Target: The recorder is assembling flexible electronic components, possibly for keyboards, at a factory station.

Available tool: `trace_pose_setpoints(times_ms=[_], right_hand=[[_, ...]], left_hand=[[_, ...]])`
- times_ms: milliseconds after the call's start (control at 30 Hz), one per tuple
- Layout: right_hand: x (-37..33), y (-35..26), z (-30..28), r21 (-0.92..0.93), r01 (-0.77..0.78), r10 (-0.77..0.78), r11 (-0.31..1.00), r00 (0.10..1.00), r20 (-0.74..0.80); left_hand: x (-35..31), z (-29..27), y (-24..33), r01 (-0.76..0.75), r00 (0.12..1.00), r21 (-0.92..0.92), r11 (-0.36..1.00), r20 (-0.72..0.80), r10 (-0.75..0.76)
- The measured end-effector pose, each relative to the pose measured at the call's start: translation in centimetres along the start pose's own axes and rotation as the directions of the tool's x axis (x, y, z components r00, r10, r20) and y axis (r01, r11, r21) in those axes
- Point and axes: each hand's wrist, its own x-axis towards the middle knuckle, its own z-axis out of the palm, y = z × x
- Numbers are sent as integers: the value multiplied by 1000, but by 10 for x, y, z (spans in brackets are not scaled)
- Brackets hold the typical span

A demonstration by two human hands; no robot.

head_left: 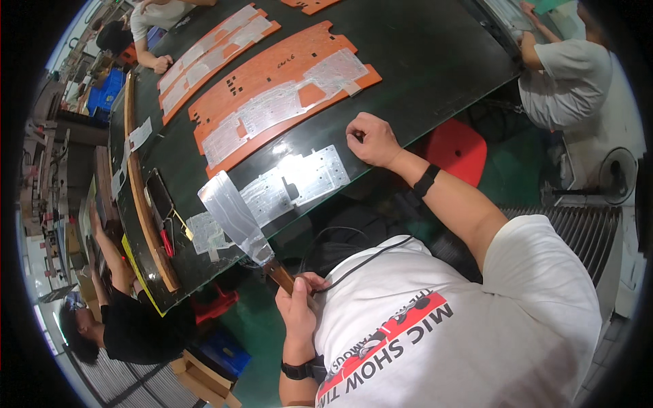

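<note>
My left hand [296,314] is wrapped round the wooden handle of a wide-bladed knife [232,209]. Its broad metal blade slants up and away over the near edge of the dark table. Partly behind the blade, a thin silver metal plate [320,178] with holes and cut-outs lies flat on the table; a duller piece of sheet [206,232] lies left of the blade. My right hand [374,139] rests with fingers curled at the table edge, beyond the plate's right end. A dark spot shows inside the curl, but I cannot make out whether it is an object.
An orange board [272,71] with silver sheets lies farther back, beside a second orange board [204,58]. A wooden strip [139,197] runs along the left edge, near red-handled pliers [166,242]. People work at left, far left and right. A red stool [457,153] stands right.
</note>
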Motion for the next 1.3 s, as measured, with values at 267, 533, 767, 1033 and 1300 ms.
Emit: trace_pose_setpoints(times_ms=[267, 533, 767, 1033, 1300], right_hand=[[-2, 6, -1, -65, 47, -47, 997, 999, 6], [-19, 27, -41, 5, 80, -80, 997, 996, -24], [-32, 46, -80, -76, 81, -84, 994, 996, -30], [-40, -113, -10, 118, 382, -392, 917, 799, 456], [-28, -190, 94, 319, 510, -537, 799, 367, 759]], left_hand=[[9, -12, 1, -110, 993, 165, 980, -20, 115], [6, -42, 11, -256, 950, 125, 959, -150, 273], [-13, -99, 31, -252, 859, 150, 956, -419, 293], [-34, -159, 19, -364, 678, 17, 931, -681, 277], [-57, -214, -15, -337, 576, -7, 942, -792, 200]])
